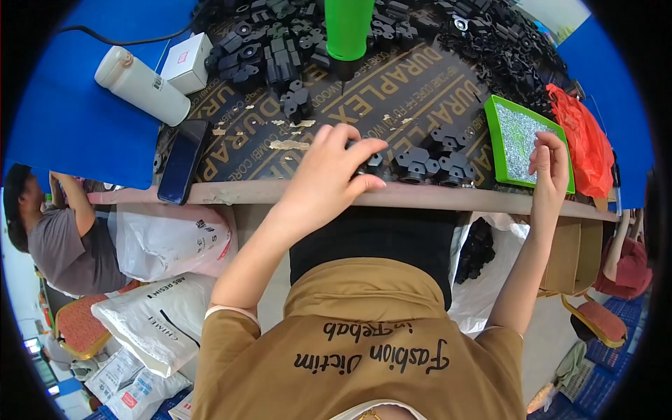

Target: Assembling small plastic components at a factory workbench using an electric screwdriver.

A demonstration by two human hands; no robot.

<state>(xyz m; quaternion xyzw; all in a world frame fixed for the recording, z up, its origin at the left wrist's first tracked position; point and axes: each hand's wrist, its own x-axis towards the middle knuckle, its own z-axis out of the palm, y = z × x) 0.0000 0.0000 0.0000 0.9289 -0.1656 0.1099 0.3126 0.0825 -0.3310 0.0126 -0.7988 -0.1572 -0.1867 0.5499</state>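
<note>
My left hand (pixel 336 162) is near the table's front edge, its fingers closed on a small black plastic part (pixel 375 162), mostly hidden by the fingers. Just right of it a few similar black plastic parts (pixel 418 165) stand grouped together. Over the right side of a green tray (pixel 498 140) of small silvery pieces (pixel 516 136), probably screws, is my right hand (pixel 549 164). Its thumb and fingertips are drawn together; whatever they may hold is too small to make out. A green cylindrical tool (pixel 348 31) with a thin dark tip stands upright above the table's middle.
Piles of black parts (pixel 283 59) and smaller black pieces (pixel 514 52) cover the far table. At left are a white bottle (pixel 143 85), a white box (pixel 187 63) and a phone (pixel 183 161). A red plastic bag (pixel 579 143) adjoins the tray. Other people (pixel 59 224) sit at both sides.
</note>
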